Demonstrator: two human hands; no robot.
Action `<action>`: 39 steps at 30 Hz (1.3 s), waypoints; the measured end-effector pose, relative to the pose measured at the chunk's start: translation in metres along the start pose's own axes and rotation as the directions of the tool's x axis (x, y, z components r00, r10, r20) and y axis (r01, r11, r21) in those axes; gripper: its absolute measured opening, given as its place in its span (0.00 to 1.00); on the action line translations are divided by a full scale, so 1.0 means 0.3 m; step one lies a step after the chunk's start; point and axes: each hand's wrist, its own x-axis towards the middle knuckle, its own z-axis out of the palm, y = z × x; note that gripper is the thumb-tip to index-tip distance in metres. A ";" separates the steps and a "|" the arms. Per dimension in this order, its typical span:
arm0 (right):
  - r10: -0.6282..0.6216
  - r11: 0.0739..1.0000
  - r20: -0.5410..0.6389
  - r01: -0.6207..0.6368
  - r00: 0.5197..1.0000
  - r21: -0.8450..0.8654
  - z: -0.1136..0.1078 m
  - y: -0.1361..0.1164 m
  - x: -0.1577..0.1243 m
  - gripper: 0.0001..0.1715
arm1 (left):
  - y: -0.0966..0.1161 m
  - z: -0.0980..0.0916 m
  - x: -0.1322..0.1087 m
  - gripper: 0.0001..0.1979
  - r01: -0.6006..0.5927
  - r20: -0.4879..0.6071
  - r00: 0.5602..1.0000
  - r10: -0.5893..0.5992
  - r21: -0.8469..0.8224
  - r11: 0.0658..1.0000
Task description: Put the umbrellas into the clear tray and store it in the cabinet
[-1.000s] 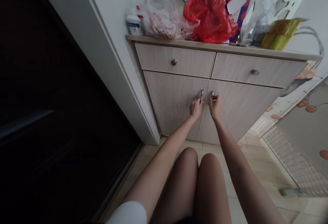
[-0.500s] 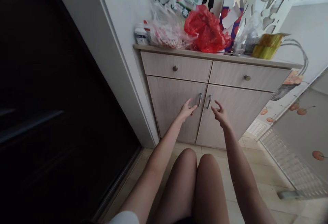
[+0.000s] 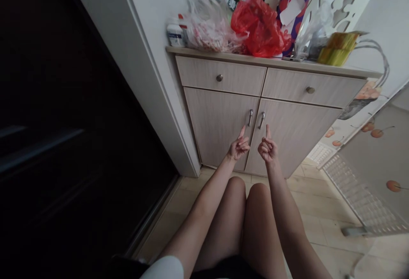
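Observation:
My left hand (image 3: pixel 239 146) is in front of the left cupboard door (image 3: pixel 217 121), palm turned up. Its index finger points at the left metal handle (image 3: pixel 250 118), just below it and apart from it. My right hand (image 3: pixel 267 148) is held the same way before the right cupboard door (image 3: pixel 300 134). Its index finger reaches up close to the right metal handle (image 3: pixel 261 120); contact cannot be made out. On both hands the other fingers are loosely curled, and neither holds anything. Both doors are closed.
Above the doors are two closed drawers with round knobs (image 3: pixel 219 78). On the cabinet top (image 3: pixel 271 61) lie a red plastic bag (image 3: pixel 258 25), a clear plastic bag (image 3: pixel 207 27), a white bottle (image 3: pixel 175 34) and a yellow package (image 3: pixel 338 49). A dark door stands at left, a cherry-patterned panel (image 3: pixel 380 155) at right.
Both hands have turned palm up, their index fingers now stretched out and the other fingers curled in. They sit lower relative to the handles. The view has tilted slightly down.

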 end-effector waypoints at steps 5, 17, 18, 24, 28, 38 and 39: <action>0.016 0.978 -0.001 -0.016 1.000 -0.208 -0.054 0.002 0.031 0.34 | 0.013 -0.020 0.051 0.28 0.054 -0.063 0.997 -0.042 0.203 0.978; -0.543 0.166 -0.053 0.046 0.838 -0.985 -0.116 0.087 0.342 0.26 | 0.004 0.081 0.364 0.10 0.080 -0.080 0.888 0.453 0.997 0.019; -0.529 0.175 -0.061 0.039 0.846 -0.984 -0.121 0.090 0.344 0.25 | 0.000 0.074 0.357 0.09 0.075 -0.060 0.891 0.450 0.997 -0.016; -0.535 0.096 0.027 0.092 0.845 -0.991 -0.147 0.072 0.202 0.21 | -0.026 -0.018 0.227 0.09 0.011 0.103 0.853 0.512 0.977 -0.214; -0.564 -0.032 0.131 0.137 0.816 -0.990 -0.132 0.026 0.036 0.20 | -0.031 -0.074 0.105 0.08 -0.123 0.308 0.749 0.587 0.935 -0.333; -0.666 -0.306 0.212 -0.003 0.716 -0.952 -0.102 -0.084 -0.303 0.19 | 0.063 -0.156 -0.231 0.10 -0.171 0.460 0.518 0.721 0.882 -0.439; -0.677 -0.335 0.224 -0.022 0.701 -0.942 -0.104 -0.097 -0.337 0.19 | 0.077 -0.166 -0.261 0.10 -0.155 0.456 0.507 0.731 0.883 -0.443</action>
